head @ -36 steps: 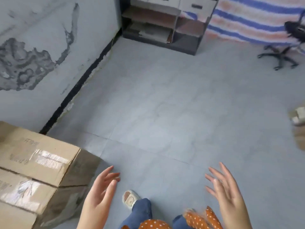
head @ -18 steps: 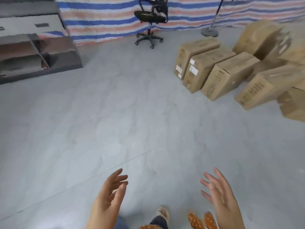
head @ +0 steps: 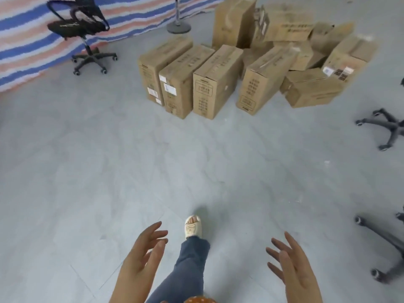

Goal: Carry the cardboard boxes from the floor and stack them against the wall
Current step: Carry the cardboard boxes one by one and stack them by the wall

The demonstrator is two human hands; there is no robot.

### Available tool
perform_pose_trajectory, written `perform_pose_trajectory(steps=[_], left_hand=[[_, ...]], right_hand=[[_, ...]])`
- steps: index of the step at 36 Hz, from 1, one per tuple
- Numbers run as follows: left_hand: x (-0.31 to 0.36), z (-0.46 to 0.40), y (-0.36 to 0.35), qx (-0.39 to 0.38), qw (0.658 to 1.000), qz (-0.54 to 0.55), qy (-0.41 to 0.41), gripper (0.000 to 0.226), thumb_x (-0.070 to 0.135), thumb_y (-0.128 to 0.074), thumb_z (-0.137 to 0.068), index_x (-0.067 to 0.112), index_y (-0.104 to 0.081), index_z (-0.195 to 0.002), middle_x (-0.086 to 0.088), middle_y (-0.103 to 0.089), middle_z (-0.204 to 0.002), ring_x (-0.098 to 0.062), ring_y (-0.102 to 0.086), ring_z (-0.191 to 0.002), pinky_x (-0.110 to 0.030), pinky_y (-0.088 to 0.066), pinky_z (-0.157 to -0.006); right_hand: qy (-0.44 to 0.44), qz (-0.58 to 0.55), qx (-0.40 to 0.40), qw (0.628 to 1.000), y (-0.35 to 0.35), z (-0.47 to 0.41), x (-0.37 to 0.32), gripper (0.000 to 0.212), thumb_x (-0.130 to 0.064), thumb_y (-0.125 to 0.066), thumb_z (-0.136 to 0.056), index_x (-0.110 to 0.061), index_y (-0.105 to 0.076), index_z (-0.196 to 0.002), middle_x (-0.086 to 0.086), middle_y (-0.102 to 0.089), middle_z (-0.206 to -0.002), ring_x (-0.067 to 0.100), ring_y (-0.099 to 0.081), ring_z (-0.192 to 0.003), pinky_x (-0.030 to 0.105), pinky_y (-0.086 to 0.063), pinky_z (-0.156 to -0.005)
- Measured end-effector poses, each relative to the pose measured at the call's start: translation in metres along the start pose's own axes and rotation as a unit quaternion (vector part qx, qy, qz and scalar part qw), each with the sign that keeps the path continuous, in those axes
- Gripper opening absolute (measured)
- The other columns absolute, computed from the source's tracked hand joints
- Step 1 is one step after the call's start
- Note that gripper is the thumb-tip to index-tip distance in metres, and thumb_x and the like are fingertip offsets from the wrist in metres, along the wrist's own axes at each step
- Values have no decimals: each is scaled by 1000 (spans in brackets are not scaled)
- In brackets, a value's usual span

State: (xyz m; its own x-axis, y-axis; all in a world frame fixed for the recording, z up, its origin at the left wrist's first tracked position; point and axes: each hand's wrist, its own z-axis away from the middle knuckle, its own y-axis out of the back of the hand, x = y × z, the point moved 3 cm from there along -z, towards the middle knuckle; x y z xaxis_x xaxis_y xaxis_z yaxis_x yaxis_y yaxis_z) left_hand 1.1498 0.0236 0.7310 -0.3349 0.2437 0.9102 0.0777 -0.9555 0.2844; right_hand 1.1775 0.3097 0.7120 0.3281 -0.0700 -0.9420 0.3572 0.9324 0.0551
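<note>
Several brown cardboard boxes (head: pixel 216 82) lie in a heap on the grey tiled floor straight ahead, upper middle of the view. The nearest ones stand on edge in a row, with the leftmost box (head: pixel 161 66) beside them and more boxes (head: pixel 312 86) piled behind and to the right. My left hand (head: pixel 142 263) and my right hand (head: pixel 293 270) are held out low in front of me, palms facing each other, fingers spread, holding nothing. Both are well short of the boxes. The wall is out of view.
A black office chair (head: pixel 83 31) stands at the upper left before a striped tarpaulin (head: pixel 24 40). A fan base (head: pixel 178 26) sits behind the boxes. Two chair bases (head: pixel 384 125) (head: pixel 384 248) are at the right edge. My leg and sandal (head: pixel 192 226) step forward between my hands.
My view has swung right, away from the wall and the stacked box, and the floor boxes have come closer and centred. Both hands stay open and empty.
</note>
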Motion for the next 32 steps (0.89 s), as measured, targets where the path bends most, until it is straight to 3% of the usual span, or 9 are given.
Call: perform_pose_trajectory(steps=[5,8,13,15,19,22,26,29,32], left_hand=[[40,-95,-24,-24,999,-10,-22,43,14,-56,-93,56,-56,-99,20,-68,-103,-1,-65,-95,-21,-50,-85],[75,-152,-32,-25,999,3,-33,23,43,-55,-80,55,-56,-101,20,-67,-105,-1,-64,-97,-31,-49,-90],[124,-233,-48,-48,997,7,-53,29,48,-53,-75,54,-57,-103,18,-67,-107,-3,-65,-100,-40,-47,-96],[136,-262,-56,-59,996,9,-60,37,59,-51,-67,55,-57,-103,17,-67,-107,-3,-65,-99,-43,-47,-97],[158,-305,-75,-82,995,12,-56,45,67,-56,-61,54,-58,-104,17,-68,-107,-3,-65,-100,-41,-48,-95],[175,-342,-94,-89,995,8,-50,35,59,-56,-66,57,-59,-100,17,-68,-107,-3,-65,-98,-41,-48,-94],[196,-395,-124,-86,995,6,-48,27,44,-55,-74,54,-59,-100,17,-68,-106,-4,-65,-98,-45,-46,-97],[213,-434,-153,-79,995,6,-52,36,58,-53,-66,55,-59,-101,18,-68,-106,-3,-65,-98,-42,-47,-96],[232,-474,-188,-74,996,7,-51,39,63,-50,-62,58,-58,-100,19,-67,-106,-2,-65,-99,-42,-47,-96]], right_hand=[[17,6,36,999,-20,-80,-28,89,-84,-66,-45,-37,-50,-119,-1,-65,-116,7,-68,-94,19,-57,-73],[35,-3,58,998,-33,-129,-56,75,-78,-62,-56,-41,-49,-120,-4,-65,-118,8,-67,-98,21,-57,-76],[49,2,101,994,-45,-201,-92,36,-16,-44,-96,-24,-47,-131,-4,-63,-117,6,-67,-97,21,-56,-79],[41,18,107,993,-47,-224,-100,35,-12,-41,-98,-27,-47,-129,-6,-63,-116,7,-66,-98,18,-55,-78],[22,-3,126,992,-52,-261,-120,32,-28,-51,-94,-29,-48,-126,-5,-63,-117,9,-67,-98,17,-54,-78],[25,-14,125,992,-51,-299,-137,72,-74,-64,-62,-34,-51,-121,-4,-65,-116,4,-66,-97,16,-56,-72],[35,-24,122,992,-44,-360,-151,90,-86,-61,-48,-34,-51,-120,-4,-65,-115,4,-67,-96,17,-56,-73],[40,-12,121,992,-35,-412,-159,110,-94,-58,-34,-31,-50,-123,-8,-65,-113,4,-67,-95,21,-57,-76],[50,-11,122,991,-24,-467,-179,93,-87,-61,-49,-32,-49,-124,-8,-64,-114,3,-67,-96,21,-56,-78]])
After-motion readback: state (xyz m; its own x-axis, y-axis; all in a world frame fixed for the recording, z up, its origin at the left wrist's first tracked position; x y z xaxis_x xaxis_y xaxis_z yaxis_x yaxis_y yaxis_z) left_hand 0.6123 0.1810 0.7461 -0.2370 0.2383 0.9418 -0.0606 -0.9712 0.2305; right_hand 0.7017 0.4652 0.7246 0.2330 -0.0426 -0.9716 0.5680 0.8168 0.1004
